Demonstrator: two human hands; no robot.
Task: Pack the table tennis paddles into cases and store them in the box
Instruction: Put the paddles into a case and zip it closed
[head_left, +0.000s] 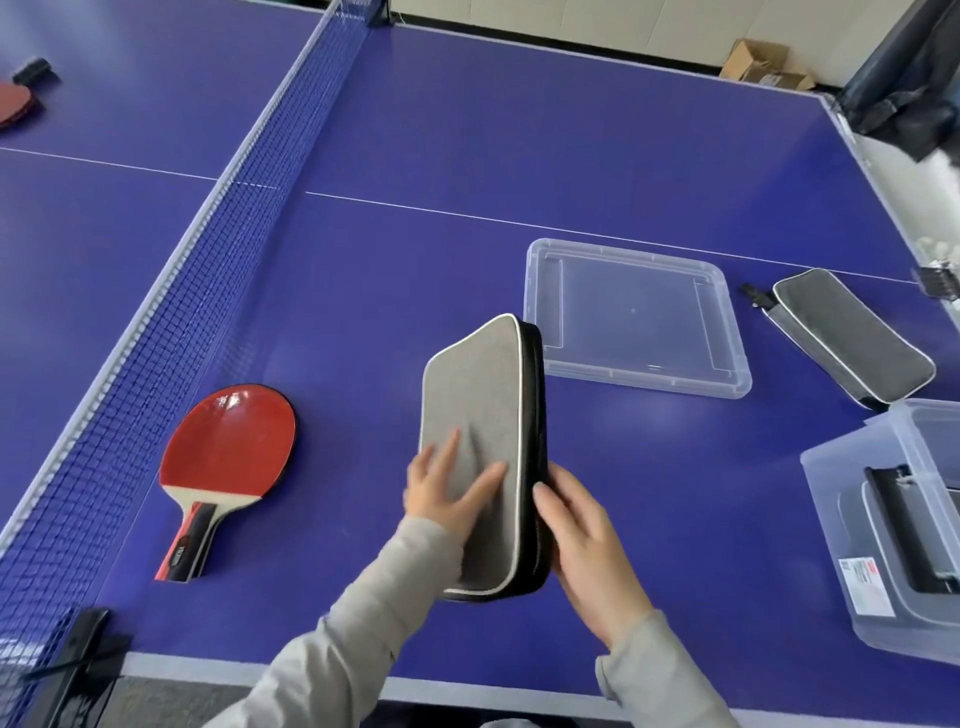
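**Head view: grey case held on edge between both hands**

Head view, looking down on blue tabletop (467, 130). Grey case (478, 441) lifted clear of it, stood on edge, black zip side turned right. Left hand (447, 493) flat against grey face, fingers (444, 452) spread wide and straight, steadying rather than gripping. Right hand (582, 540) wrapped round zip edge, fingers curled behind and out of sight; probably placed so to work the zip or check closure. Cannot tell whether a paddle sits inside, or whether zip is fully drawn.

Red paddle (228, 447) lying bare near left, just beside net (171, 312), seemingly waiting for a case. Second grey case (852, 338) flat at right. Clear lid (636, 317) laid aside beyond held case, leaving clear box (831, 493) open at near right. Box cut off by frame edge; dark shape inside, likely a packed case, hard to confirm. Another red paddle (15, 101) far left across net, also partly cut off.
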